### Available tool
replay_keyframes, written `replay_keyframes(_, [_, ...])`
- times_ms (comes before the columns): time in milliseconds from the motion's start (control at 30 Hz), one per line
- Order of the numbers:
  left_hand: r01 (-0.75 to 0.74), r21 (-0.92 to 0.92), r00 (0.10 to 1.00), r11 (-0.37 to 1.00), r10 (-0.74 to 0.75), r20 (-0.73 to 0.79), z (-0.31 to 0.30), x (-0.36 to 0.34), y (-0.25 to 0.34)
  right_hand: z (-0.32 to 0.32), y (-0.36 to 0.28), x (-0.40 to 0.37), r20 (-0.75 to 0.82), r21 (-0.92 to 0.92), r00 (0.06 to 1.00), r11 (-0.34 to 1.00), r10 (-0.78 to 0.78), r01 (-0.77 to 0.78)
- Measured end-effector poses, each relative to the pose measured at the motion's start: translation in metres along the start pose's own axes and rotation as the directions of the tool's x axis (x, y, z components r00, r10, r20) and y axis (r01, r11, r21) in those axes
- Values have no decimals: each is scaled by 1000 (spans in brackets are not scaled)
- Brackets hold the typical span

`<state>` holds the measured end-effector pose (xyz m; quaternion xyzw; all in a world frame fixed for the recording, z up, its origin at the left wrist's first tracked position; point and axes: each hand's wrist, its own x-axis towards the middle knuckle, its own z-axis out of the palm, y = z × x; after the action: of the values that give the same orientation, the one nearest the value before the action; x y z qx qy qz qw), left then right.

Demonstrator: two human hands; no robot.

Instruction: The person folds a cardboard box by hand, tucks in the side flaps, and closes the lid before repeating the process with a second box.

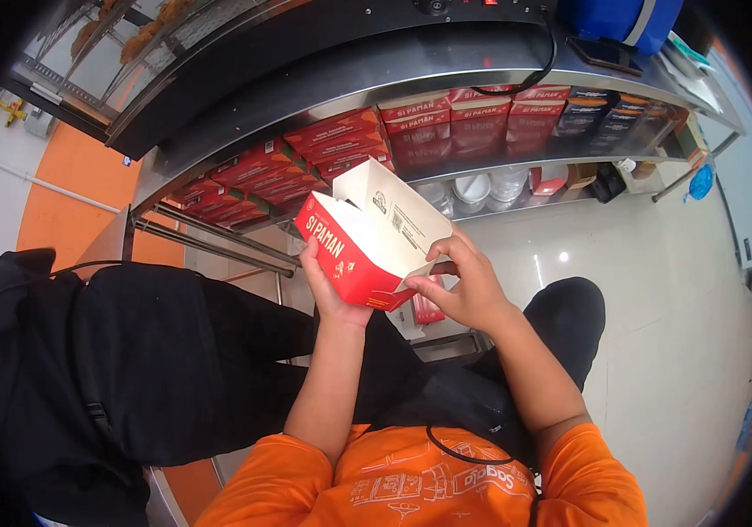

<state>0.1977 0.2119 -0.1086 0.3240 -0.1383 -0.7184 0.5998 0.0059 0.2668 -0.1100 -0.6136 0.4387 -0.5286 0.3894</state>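
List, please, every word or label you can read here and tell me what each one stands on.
"SI PAMAN": side of the red box, held in the left hand and right hand.
"SI PAMAN": fronts of the stacked red boxes under the steel counter.
Print on the white inner flap: too small to read.
Lettering on the orange shirt: too blurred to read surely.
Labels on the dark boxes: unreadable.

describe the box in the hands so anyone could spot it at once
Below the steel counter with its shelf of stacked red boxes, look at the person's two hands. The left hand and right hand hold the open red box. Unlike the stacked ones, it is opened up, white inside, with its flap raised.
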Motion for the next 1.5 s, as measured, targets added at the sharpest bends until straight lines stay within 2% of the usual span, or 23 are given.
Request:
replay_keyframes(33, [-9,4,1000,1000,9,-9,1,-1,-2,2,2,-1,-6,-59,997,996,-73,73])
replay_keyframes(133, [-20,1,999,1000,20,-27,3,-4,-4,7,2,-3,-2,-155,991,979,-132,130])
replay_keyframes(233, [-14,-20,1000,1000,14,-13,1,-1,-1,2,0,-1,72,-163,991,979,-112,123])
replay_keyframes(333, [-7,-34,1000,999,7,4,6,-4,0,3,5,-2,82,-174,989,976,-119,132])
replay_keyframes(400, [3,-75,1000,997,-3,12,-3,0,-5,12,9,-4,65,-244,991,962,-114,126])
replay_keyframes(500, [-35,-104,999,994,32,-30,5,-5,-1,17,8,-4,102,-274,986,949,-135,159])
replay_keyframes(567, [2,-204,1000,979,4,31,10,-11,0,21,-4,-5,110,-271,984,948,-143,168])
replay_keyframes(633, [0,-184,998,983,13,68,12,-11,-2,29,-18,-6,86,-269,987,950,-139,158])
replay_keyframes(667, [9,-161,993,987,10,121,9,-8,-8,32,-16,-8,80,-362,986,917,-145,165])
replay_keyframes(767, [55,-103,993,993,-43,112,11,-13,-7,30,-1,-8,50,-327,984,928,-174,180])
replay_keyframes(800, [37,-106,994,994,-26,102,12,-11,-7,24,1,-7,62,-424,972,876,-227,232])
replay_keyframes(1033, [70,-168,987,983,-44,155,7,1,-8,22,3,-4,74,-451,950,840,-303,303])
replay_keyframes(1200, [56,-109,996,992,-48,82,7,0,-4,26,1,-6,-96,-324,975,932,-201,161])
replay_keyframes(1300, [45,-115,995,992,-34,92,12,-3,-4,33,5,-8,-142,-396,969,909,-200,130])
replay_keyframes(1333, [47,-125,994,991,-35,100,14,-5,-5,33,8,-8,-148,-448,956,879,-252,162])
replay_keyframes(1433, [98,-200,991,975,-78,105,19,-8,-4,25,5,-10,-102,-543,961,824,-257,163])
replay_keyframes(1467, [108,-199,991,974,-90,97,19,-8,-2,23,9,-7,-92,-486,953,848,-289,211])
replay_keyframes(1500, [97,-182,993,978,-83,83,16,-7,-3,21,7,-7,-77,-457,965,869,-253,191])
